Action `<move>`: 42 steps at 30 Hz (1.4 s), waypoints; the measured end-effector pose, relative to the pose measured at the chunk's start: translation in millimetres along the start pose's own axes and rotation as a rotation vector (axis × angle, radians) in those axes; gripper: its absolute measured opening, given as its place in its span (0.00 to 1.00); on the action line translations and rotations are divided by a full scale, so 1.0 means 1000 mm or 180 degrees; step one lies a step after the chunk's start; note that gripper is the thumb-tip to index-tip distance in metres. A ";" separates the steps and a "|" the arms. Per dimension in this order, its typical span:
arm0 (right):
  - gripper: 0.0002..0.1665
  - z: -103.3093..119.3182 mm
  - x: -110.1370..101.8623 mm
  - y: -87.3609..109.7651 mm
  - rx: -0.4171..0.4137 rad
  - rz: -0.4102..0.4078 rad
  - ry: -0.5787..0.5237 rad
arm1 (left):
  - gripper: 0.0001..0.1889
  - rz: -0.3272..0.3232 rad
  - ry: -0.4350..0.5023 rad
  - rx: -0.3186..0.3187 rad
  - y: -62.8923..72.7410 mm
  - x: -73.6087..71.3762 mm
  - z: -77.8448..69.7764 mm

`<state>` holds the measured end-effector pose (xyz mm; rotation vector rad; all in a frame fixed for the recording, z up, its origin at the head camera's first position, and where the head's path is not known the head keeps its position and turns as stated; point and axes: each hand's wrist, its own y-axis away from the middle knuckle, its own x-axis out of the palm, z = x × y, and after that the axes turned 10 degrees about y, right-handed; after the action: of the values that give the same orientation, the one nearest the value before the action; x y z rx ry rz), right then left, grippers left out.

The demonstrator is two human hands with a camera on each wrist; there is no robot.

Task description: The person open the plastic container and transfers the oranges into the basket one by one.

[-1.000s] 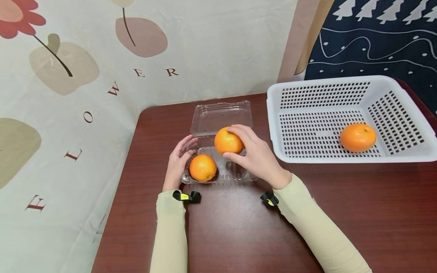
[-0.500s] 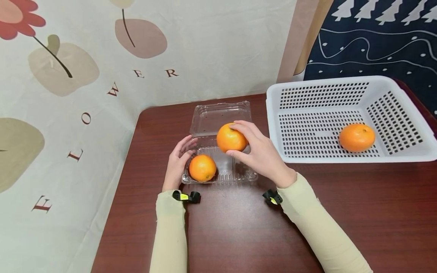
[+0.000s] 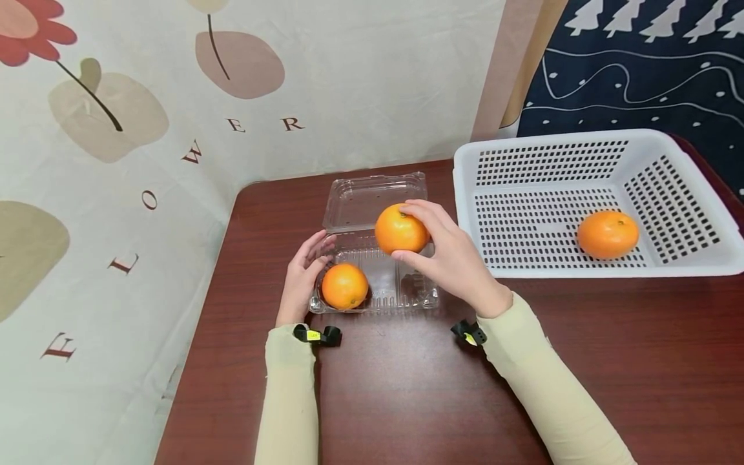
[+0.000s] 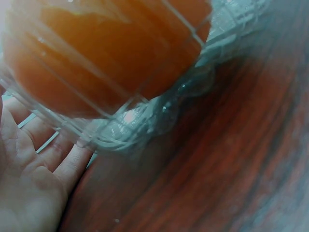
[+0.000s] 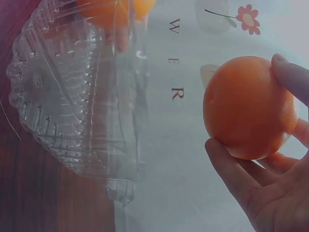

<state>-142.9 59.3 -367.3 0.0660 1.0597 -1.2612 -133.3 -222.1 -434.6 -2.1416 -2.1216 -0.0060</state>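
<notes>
An orange (image 3: pixel 400 229) is in my right hand (image 3: pixel 456 261), held between thumb and fingers above the right half of a clear plastic clamshell box (image 3: pixel 380 284). In the right wrist view this orange (image 5: pixel 248 108) hangs apart from the box. A second orange (image 3: pixel 345 286) sits in the left part of the box. My left hand (image 3: pixel 302 278) rests at the box's left side, its fingers extended along the wall. Through that wall the left wrist view shows the second orange (image 4: pixel 106 53) close to the fingers (image 4: pixel 72 159). The box's lid (image 3: pixel 376 199) lies folded back.
A white perforated basket (image 3: pixel 546 271) stands at the right of the dark wooden table (image 3: pixel 383 394), with one orange (image 3: pixel 608 234) inside. Printed cloth (image 3: pixel 349 77) hangs behind the table.
My right hand has lifted its orange slightly and moved it to the right, away from the orange in the box. The left hand has stayed in place.
</notes>
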 end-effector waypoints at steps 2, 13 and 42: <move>0.36 0.000 -0.001 0.000 0.0001 -0.0027 0.0011 | 0.24 0.0003 0.0000 -0.0001 0.000 0.000 0.000; 0.36 0.001 -0.003 0.000 0.0025 -0.0030 0.0054 | 0.24 0.0004 0.0003 0.0002 0.000 0.002 -0.003; 0.35 0.006 -0.005 0.003 0.0041 0.0000 -0.0074 | 0.24 0.0044 -0.0053 -0.0028 0.002 0.000 -0.005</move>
<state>-136.7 60.8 -361.6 0.0612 1.0317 -1.2661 -131.2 -222.7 -429.3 -2.1686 -2.1197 0.0038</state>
